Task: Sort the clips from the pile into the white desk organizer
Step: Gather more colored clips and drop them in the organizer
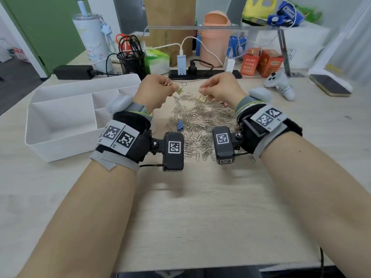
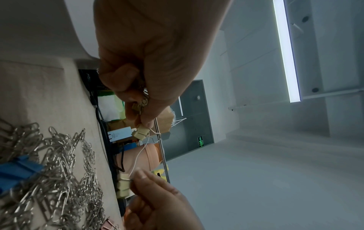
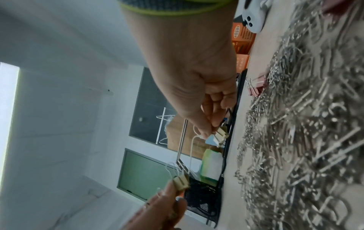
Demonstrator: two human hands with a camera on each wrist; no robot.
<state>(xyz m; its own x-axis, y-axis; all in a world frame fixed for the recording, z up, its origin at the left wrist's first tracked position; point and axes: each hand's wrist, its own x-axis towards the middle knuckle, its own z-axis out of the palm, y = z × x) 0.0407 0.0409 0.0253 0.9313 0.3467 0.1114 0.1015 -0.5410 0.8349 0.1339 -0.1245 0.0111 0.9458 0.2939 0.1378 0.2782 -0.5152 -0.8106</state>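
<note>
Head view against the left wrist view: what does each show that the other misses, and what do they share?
Only the head view shows the white desk organizer, its visible compartments bare, and the phone. Only the left wrist view shows the ceiling light and a second clip tucked in the left hand. Both show the paper clip pile, the blue binder clip and each hand pinching a cream binder clip.

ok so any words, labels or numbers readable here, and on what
Nothing reads clearly.
Orange boxes: yellow printed characters, too blurred.
White tumbler: faint script, unreadable.
Green wall sign: too small.
Wrist bands: square code markers, no words.
</note>
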